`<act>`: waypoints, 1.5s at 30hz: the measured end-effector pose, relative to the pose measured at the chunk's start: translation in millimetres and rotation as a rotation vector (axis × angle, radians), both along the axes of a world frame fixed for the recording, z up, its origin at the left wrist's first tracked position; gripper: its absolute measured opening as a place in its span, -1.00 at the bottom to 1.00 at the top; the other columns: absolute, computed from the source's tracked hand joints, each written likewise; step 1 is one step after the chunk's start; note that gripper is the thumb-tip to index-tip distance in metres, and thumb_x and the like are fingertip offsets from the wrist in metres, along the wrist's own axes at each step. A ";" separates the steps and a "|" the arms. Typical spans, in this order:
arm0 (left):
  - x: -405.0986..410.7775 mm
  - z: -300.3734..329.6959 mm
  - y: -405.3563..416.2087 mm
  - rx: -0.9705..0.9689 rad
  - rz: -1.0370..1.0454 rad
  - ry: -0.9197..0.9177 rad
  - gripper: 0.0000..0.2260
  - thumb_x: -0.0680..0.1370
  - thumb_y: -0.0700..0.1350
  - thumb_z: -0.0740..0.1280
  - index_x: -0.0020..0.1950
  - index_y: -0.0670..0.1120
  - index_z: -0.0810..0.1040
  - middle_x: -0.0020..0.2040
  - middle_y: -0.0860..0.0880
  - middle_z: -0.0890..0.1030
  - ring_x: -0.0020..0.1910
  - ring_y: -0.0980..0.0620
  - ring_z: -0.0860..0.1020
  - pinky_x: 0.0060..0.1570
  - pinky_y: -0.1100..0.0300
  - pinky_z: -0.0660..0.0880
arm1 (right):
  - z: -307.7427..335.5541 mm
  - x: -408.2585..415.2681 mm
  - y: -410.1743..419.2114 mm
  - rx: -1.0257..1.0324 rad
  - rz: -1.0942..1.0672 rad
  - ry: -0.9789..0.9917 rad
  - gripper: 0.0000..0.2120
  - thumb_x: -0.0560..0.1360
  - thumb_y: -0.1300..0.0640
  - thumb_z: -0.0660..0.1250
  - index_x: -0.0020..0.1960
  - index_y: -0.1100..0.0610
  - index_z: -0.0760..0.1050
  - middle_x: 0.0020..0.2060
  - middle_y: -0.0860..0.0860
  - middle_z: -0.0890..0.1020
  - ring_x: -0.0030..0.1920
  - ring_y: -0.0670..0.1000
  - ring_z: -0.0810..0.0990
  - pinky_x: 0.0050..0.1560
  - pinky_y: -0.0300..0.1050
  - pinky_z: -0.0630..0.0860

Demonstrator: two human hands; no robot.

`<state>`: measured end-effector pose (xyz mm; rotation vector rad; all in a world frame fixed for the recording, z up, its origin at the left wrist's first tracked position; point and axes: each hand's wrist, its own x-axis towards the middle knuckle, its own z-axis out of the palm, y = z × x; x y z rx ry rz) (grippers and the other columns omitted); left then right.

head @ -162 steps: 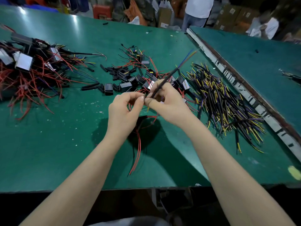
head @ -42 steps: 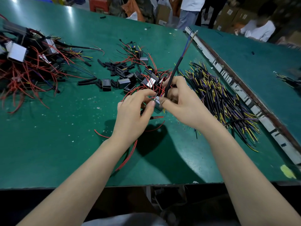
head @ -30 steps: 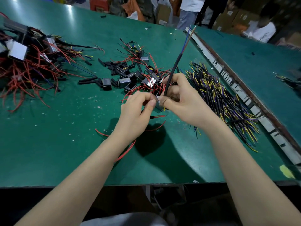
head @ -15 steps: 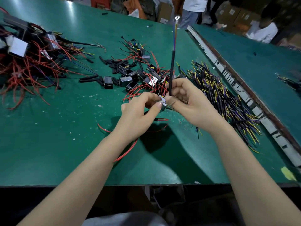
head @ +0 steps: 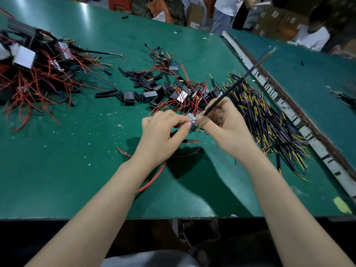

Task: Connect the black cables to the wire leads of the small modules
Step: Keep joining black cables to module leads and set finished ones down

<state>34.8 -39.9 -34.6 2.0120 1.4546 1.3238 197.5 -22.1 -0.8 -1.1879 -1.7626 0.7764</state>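
Note:
My left hand [head: 163, 134] pinches a small grey module [head: 191, 122] above the green table [head: 57, 160], thumb and fingers curled round it. Red leads [head: 152, 182] hang from the module and trail across the table. My right hand [head: 225, 124] touches the module's other side and grips a black cable [head: 229, 89]. The cable slants up to the right and ends in bare blue and coloured strands. Where cable and module leads meet is hidden between my fingers.
A pile of black cables [head: 269, 120] with yellow and purple ends lies to the right. Loose modules [head: 156, 93] with red leads and black sleeve pieces lie beyond my hands. A tangled heap of red-wired units [head: 32, 74] fills the far left. A worn strip [head: 300, 120] separates a second table.
The black cable in my right hand has swung from pointing straight up to slanting up and to the right. Both hands stay together at the module.

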 end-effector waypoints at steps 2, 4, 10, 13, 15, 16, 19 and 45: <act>0.4 2.2 -1.2 0.020 -0.015 -0.011 -0.82 0.52 -0.02 0.24 -0.08 -0.02 0.63 -0.14 0.03 0.58 -0.03 -0.01 0.49 0.05 0.03 0.25 | -1.7 -1.6 0.3 0.008 -0.012 0.012 -0.77 0.43 0.06 0.40 -0.08 0.04 0.35 -0.24 0.00 0.63 -0.19 0.18 0.58 -0.16 0.16 0.52; 0.3 3.2 -2.0 0.050 -0.028 -0.041 -0.84 0.52 -0.06 0.27 -0.09 -0.05 0.63 -0.15 0.02 0.58 -0.06 -0.04 0.50 0.04 -0.14 0.34 | -3.7 -4.6 1.3 0.005 -0.029 0.021 -0.78 0.44 0.08 0.41 -0.08 0.02 0.35 -0.24 0.01 0.62 -0.24 0.10 0.56 -0.17 0.07 0.47; 0.4 0.4 0.6 0.127 0.063 -0.032 -0.86 0.51 -0.11 0.31 -0.13 -0.11 0.64 -0.20 -0.03 0.61 -0.14 -0.10 0.52 -0.09 -0.20 0.41 | -6.1 -14.0 -0.3 0.045 -0.009 -0.049 -0.79 0.50 0.21 0.38 -0.05 0.10 0.32 -0.35 -0.13 0.57 -0.44 -0.20 0.39 -0.32 -0.37 0.31; 0.5 -1.8 1.1 0.164 0.119 -0.014 -0.88 0.51 -0.12 0.32 -0.14 -0.11 0.64 -0.21 -0.02 0.61 -0.17 -0.09 0.53 -0.14 -0.16 0.42 | -3.7 -17.6 -0.9 0.113 0.001 -0.179 -0.72 0.50 0.20 0.36 -0.09 -0.03 0.24 -0.35 -0.14 0.56 -0.50 -0.16 0.36 -0.40 -0.35 0.28; 0.4 -2.2 1.5 0.166 0.124 -0.027 -0.89 0.50 -0.13 0.33 -0.13 -0.10 0.65 -0.19 -0.01 0.62 -0.16 -0.08 0.54 -0.15 -0.15 0.42 | -1.6 -17.9 1.2 0.119 0.018 -0.259 -0.74 0.51 0.18 0.35 -0.02 0.02 0.24 -0.30 -0.13 0.58 -0.49 -0.14 0.36 -0.39 -0.29 0.30; 0.3 -2.0 1.9 0.160 0.119 -0.041 -0.89 0.50 -0.13 0.33 -0.11 -0.10 0.65 -0.17 -0.01 0.62 -0.15 -0.08 0.54 -0.14 -0.15 0.43 | -0.2 -17.0 2.3 0.114 0.035 -0.286 -0.74 0.51 0.19 0.34 0.01 0.06 0.24 -0.28 -0.12 0.58 -0.48 -0.16 0.38 -0.38 -0.30 0.30; 0.7 -1.2 2.1 0.126 0.105 -0.074 -0.88 0.50 -0.12 0.34 -0.06 -0.07 0.66 -0.13 0.01 0.62 -0.10 -0.06 0.52 -0.09 -0.16 0.43 | 5.9 -11.9 5.0 0.080 0.102 -0.344 -0.74 0.53 0.19 0.32 0.06 0.07 0.23 -0.20 -0.07 0.61 -0.45 -0.23 0.42 -0.35 -0.28 0.27; -2.0 -7.2 7.5 -0.121 -0.056 -0.285 -0.85 0.51 -0.15 0.39 -0.22 0.07 0.59 -0.41 0.22 0.50 -0.38 0.28 0.40 -0.32 0.40 0.28 | 39.9 -5.0 6.5 0.291 0.285 -0.646 -0.85 0.47 0.26 0.40 0.00 0.15 0.49 -0.36 -0.33 0.48 -0.35 -0.31 0.43 -0.26 -0.44 0.29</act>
